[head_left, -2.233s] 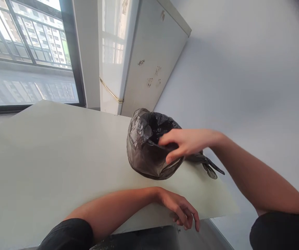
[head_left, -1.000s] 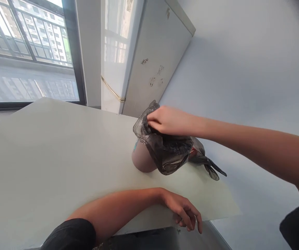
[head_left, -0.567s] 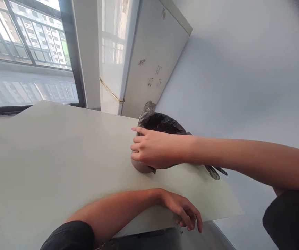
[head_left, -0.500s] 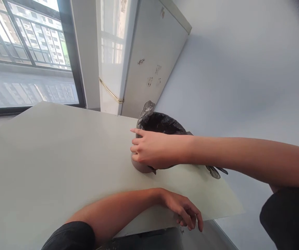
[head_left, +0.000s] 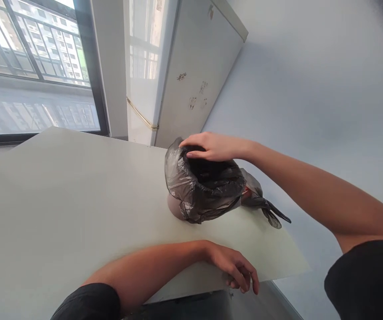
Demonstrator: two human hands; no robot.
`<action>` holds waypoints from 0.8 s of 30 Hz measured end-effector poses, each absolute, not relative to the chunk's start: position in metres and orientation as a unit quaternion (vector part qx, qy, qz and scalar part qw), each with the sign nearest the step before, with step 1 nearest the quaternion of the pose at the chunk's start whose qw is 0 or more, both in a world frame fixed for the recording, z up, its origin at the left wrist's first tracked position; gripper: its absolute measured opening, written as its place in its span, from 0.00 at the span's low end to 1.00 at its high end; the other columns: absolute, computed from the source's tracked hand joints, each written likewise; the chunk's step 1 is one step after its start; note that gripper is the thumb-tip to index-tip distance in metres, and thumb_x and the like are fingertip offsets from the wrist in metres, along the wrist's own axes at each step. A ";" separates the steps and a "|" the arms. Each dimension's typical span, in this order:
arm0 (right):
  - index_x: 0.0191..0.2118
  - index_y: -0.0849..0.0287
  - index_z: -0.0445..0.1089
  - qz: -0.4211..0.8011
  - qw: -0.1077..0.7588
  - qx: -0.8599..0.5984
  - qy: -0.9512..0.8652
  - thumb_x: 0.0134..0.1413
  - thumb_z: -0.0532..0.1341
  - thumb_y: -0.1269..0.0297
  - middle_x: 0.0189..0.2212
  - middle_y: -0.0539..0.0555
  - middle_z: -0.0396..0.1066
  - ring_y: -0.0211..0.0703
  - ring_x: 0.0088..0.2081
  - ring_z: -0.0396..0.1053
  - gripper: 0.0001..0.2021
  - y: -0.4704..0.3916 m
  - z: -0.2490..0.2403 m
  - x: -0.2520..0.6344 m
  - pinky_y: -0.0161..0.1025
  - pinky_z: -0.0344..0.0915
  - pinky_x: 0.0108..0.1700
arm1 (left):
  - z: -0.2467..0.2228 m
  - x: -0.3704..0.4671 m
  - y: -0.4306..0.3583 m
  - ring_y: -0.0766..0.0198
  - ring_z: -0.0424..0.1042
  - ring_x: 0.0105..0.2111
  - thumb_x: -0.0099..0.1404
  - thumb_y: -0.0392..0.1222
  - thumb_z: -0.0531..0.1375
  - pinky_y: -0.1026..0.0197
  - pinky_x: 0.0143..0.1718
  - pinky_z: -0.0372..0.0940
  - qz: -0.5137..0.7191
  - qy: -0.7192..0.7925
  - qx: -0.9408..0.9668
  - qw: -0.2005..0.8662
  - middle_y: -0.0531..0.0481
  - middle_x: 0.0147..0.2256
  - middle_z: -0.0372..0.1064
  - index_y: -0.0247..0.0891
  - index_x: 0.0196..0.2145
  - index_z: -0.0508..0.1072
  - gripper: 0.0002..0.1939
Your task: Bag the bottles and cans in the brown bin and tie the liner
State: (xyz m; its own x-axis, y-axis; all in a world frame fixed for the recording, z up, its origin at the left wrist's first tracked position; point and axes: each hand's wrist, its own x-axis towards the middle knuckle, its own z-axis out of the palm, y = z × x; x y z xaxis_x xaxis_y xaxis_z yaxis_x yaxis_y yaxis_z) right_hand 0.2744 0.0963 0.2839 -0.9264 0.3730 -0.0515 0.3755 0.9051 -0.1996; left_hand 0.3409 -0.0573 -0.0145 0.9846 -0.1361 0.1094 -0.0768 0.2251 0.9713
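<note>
Dark bag point(head_left: 208, 203) wraps top of pinkish bin point(head_left: 175, 208) on bench point(head_left: 78, 200), your 12 o'clock. Your right hand point(head_left: 208, 146) touches bag's rim at 11 o'clock, thumb over mouth; cannot tell if grip pinches. Your left hand point(head_left: 234, 266) at bin's 5 o'clock, grip slack. Tied bag point(head_left: 254, 189) at bin's 3 o'clock.
</note>
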 end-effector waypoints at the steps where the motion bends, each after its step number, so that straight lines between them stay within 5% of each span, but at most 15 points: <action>1: 0.55 0.54 0.77 -0.124 0.035 0.180 0.975 0.69 0.61 0.53 0.53 0.56 0.79 0.50 0.51 0.74 0.16 0.100 0.283 0.268 0.44 0.65 0.55 | -0.015 0.341 -0.057 0.66 0.72 0.27 0.64 0.44 0.70 0.62 0.29 0.70 -0.020 -0.084 0.624 0.777 0.52 0.33 0.74 0.38 0.48 0.76 0.16; 6: 0.46 0.54 0.81 -0.215 0.101 0.144 0.961 0.70 0.58 0.51 0.46 0.52 0.81 0.48 0.46 0.74 0.16 0.115 0.290 0.224 0.40 0.66 0.49 | -0.014 0.337 -0.057 0.66 0.72 0.28 0.65 0.44 0.68 0.63 0.30 0.70 -0.022 -0.067 0.634 0.770 0.52 0.34 0.73 0.39 0.49 0.75 0.15; 11: 0.34 0.58 0.79 -0.212 0.154 0.195 0.945 0.64 0.63 0.38 0.36 0.54 0.79 0.48 0.40 0.74 0.25 0.117 0.288 0.208 0.40 0.66 0.44 | -0.010 0.333 -0.057 0.67 0.71 0.27 0.65 0.43 0.68 0.62 0.29 0.70 -0.020 -0.069 0.631 0.773 0.52 0.34 0.72 0.38 0.48 0.75 0.15; 14: 0.39 0.57 0.79 -0.230 0.095 0.187 0.950 0.64 0.61 0.35 0.39 0.54 0.80 0.47 0.42 0.74 0.27 0.114 0.290 0.220 0.40 0.67 0.47 | -0.010 0.332 -0.057 0.66 0.72 0.27 0.65 0.42 0.68 0.62 0.29 0.70 -0.012 -0.069 0.635 0.769 0.52 0.34 0.73 0.37 0.48 0.75 0.15; 18: 0.51 0.55 0.78 -0.212 0.063 0.172 0.960 0.66 0.64 0.45 0.48 0.55 0.80 0.46 0.47 0.74 0.20 0.118 0.301 0.256 0.40 0.66 0.50 | -0.012 0.332 -0.055 0.66 0.72 0.27 0.64 0.44 0.68 0.62 0.28 0.69 -0.003 -0.063 0.627 0.776 0.52 0.33 0.73 0.37 0.48 0.76 0.16; 24: 0.47 0.58 0.77 -0.108 0.031 0.295 0.949 0.59 0.69 0.68 0.43 0.56 0.81 0.42 0.38 0.73 0.10 0.109 0.296 0.322 0.38 0.65 0.41 | -0.008 0.324 -0.054 0.67 0.72 0.27 0.62 0.45 0.71 0.63 0.29 0.69 -0.013 -0.041 0.618 0.785 0.53 0.33 0.72 0.38 0.48 0.77 0.18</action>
